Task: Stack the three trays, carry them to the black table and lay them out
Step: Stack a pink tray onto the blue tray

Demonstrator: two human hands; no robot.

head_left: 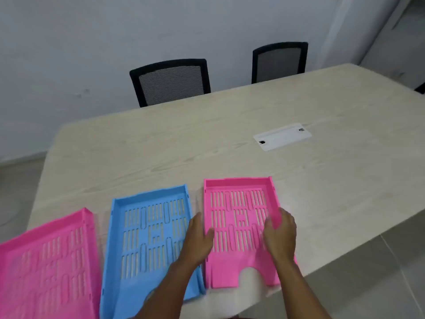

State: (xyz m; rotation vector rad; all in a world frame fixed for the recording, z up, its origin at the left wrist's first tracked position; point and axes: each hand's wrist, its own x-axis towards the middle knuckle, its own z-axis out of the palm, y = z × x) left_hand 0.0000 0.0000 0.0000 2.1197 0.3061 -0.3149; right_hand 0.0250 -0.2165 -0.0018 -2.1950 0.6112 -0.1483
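Three slotted plastic trays lie side by side on a pale wooden table [207,139]. The right pink tray [239,203] sits between my two hands. My left hand [199,238] grips its left wall, thumb inside the tray. My right hand [279,236] clasps its right wall, fingers curled over the rim. A blue tray [147,229] lies in the middle, its right edge partly under my left forearm. Another pink tray [46,261] lies at the far left, cut off by the frame edge. No black table is in view.
Two black mesh office chairs [170,81] [279,62] stand at the table's far side against a white wall. A white cable cover plate [282,136] is set into the tabletop. The table's near edge runs diagonally at lower right, with tiled floor [372,272] beyond.
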